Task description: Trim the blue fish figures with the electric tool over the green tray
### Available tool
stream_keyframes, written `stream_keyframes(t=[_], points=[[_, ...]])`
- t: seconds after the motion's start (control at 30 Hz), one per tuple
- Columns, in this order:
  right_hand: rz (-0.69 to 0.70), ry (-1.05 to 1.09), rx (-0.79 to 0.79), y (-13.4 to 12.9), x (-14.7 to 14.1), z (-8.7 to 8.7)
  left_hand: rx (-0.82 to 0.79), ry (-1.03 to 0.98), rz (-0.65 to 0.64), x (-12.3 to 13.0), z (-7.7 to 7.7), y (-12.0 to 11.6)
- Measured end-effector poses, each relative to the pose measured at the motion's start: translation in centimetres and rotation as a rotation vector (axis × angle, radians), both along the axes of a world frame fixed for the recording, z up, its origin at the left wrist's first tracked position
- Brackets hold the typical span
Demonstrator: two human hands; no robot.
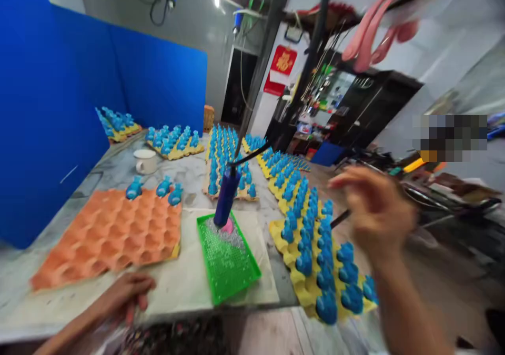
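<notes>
On my feed the left hand (124, 294) lies loosely curled on the pale sheet at lower left, near the green bead tray (236, 291). The blurred right hand (374, 213) hangs over the yellow egg tray (303, 286) of blue figures (326, 307), fingers parted; whether they pinch the dark rod (340, 219), I cannot tell. A low, careless sweep could topple those figures or snag the black cord (248, 158) on the purple cylinder (226, 197)

Seen from my remote station: glossy blue figurines (326, 307) stand in rows on yellow egg trays (305, 292), silver specks streak a green plastic tray (232, 276), and an orange egg tray (106, 234) lies on a grey-veined tabletop (114, 173) before a royal-blue partition (158, 87).
</notes>
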State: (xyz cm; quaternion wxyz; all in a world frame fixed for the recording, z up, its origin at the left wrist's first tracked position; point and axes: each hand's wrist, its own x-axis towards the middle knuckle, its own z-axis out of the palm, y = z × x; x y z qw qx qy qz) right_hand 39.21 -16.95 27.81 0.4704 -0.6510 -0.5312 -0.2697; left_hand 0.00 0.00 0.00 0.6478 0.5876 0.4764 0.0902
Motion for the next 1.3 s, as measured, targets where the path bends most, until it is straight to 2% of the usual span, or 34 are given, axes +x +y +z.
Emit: stream_keyframes(t=[0.07, 0.13, 0.2, 0.23, 0.3, 0.4, 0.5, 0.57, 0.63, 0.7, 0.77, 0.87, 0.97, 1.07, 1.2, 1.3], points=[[0.181, 0.256, -0.245, 0.2, -3.2, -8.6, -0.110, 0.003, -0.002, -1.5, -1.0, -0.7], [0.277, 0.517, -0.401, 1.3, -5.1, -15.1, -0.134, -0.040, 0.030, -1.6, -1.2, -0.7], [0.320, 0.570, -0.512, 3.0, -6.1, -19.3, -0.112, -0.072, 0.082, -1.2, -1.0, -0.6], [0.320, 0.553, -0.540, 3.9, -6.4, -20.7, -0.098, -0.086, 0.112, -0.9, -1.0, -0.7], [0.313, 0.516, -0.553, 5.7, -6.8, -22.2, -0.063, -0.118, 0.184, -0.5, -0.8, -1.2], [0.298, 0.484, -0.523, 8.0, -7.2, -22.9, -0.004, -0.182, 0.272, -0.3, -0.6, -2.2], [0.330, 0.478, -0.556, 9.8, -7.5, -23.0, 0.111, -0.221, 0.356, -0.2, 0.0, -2.7], [0.385, 0.550, -0.569, 10.6, -7.8, -22.8, 0.278, -0.195, 0.438, 0.0, 0.6, -2.4], [0.500, 0.699, -0.523, 11.5, -8.4, -22.2, 0.514, -0.106, 0.486, 0.6, 1.2, -1.7], [0.667, 0.829, -0.434, 12.5, -9.5, -20.9, 0.771, -0.006, 0.425, 1.8, 1.7, -0.8], [0.824, 0.876, -0.357, 13.7, -10.8, -19.3, 0.987, 0.087, 0.282, 3.4, 1.8, 0.0], [0.941, 0.900, -0.380, 15.3, -12.7, -17.3, 1.169, 0.295, 0.094, 5.7, 1.3, 0.6], [0.945, 0.934, -0.438, 15.8, -13.9, -16.8, 1.196, 0.457, -0.005, 6.4, 0.4, 0.5], [0.897, 0.967, -0.383, 15.0, -14.5, -17.6, 1.178, 0.456, -0.044, 5.5, 0.1, -0.2], [0.797, 1.014, -0.272, 13.1, -14.9, -19.3, 1.163, 0.403, -0.093, 3.1, 0.7, -1.0], [0.736, 1.068, -0.229, 12.1, -15.1, -20.3, 1.059, 0.390, -0.106, 2.2, 1.6, -0.1]])
